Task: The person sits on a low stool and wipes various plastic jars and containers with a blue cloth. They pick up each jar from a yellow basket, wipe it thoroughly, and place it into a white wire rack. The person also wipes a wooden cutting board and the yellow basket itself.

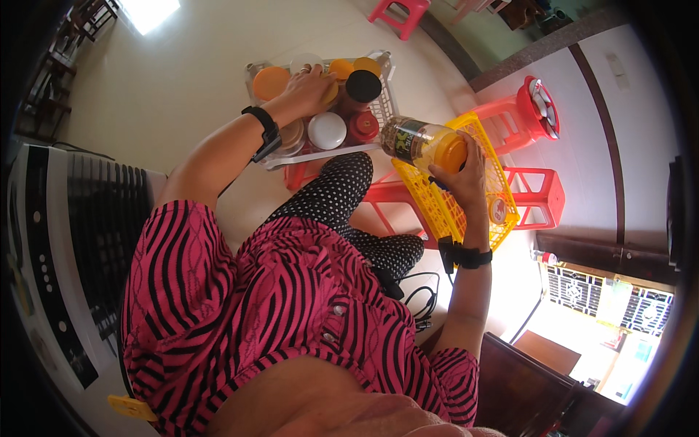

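Note:
My left hand (311, 92) reaches over a grey plastic basket (385, 63) of jars, its fingers around a jar with a yellow lid (331, 92). Around it stand jars with an orange lid (271, 83), a black lid (363, 86), a white lid (326, 131) and a red lid (364, 127). A clear plastic jar (418, 143) with an orange lid lies tilted in my right hand (468, 177), gripped at the lid end; brownish contents show inside, and its label bears writing. Below that hand is a yellow plastic basket (508, 210), holding a round-lidded container (497, 210).
Red plastic stools (538, 198) stand by the yellow basket. Another bears a red basin (528, 90) with white items. A pink stool (403, 13) is farther off. At left is a white appliance with a black grille (106, 218). Black cables (428, 300) lie on the floor.

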